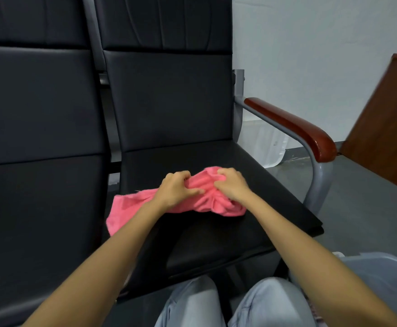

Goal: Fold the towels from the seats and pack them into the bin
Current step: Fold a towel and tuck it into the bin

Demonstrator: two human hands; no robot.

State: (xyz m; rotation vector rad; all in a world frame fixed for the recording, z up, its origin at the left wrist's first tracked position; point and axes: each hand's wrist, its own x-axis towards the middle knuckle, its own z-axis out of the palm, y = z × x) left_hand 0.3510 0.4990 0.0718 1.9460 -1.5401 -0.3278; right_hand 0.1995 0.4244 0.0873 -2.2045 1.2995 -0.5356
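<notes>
Pink towel lies bunched on the black seat at mid-frame, its long axis running from lower left to upper right. We see the left hand and right hand close together on its upper-right half, fingers curled into the cloth. We judge the free tail trails beyond the left hand, while the bin, at lower right, lies nearer the right hand.
</notes>
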